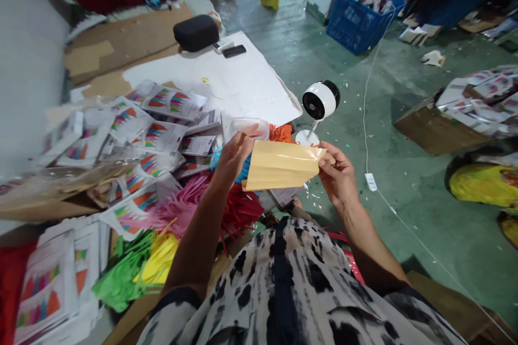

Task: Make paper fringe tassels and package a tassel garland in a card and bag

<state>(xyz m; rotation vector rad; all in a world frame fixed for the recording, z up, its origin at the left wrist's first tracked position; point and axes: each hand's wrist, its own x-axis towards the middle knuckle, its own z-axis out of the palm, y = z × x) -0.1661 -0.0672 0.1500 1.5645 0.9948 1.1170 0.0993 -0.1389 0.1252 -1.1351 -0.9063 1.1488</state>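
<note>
A tan folded paper sheet (279, 164) is held up between both hands above my lap. My right hand (338, 172) pinches its right corner. My left hand (234, 153) touches its left edge with fingers stretched out along it. Below the sheet lie red (243, 210), pink (182, 207), yellow (159, 259) and green (125, 275) tissue tassels, with a bit of orange tissue (282, 132) behind the sheet.
Printed packets with rainbow tassel pictures (162, 137) pile up at left on a low table. A small white fan (319, 102) stands on the green floor with a white cable (370, 180). A blue crate (362, 16), a cardboard box (437, 129) and a black case (196, 32) lie around.
</note>
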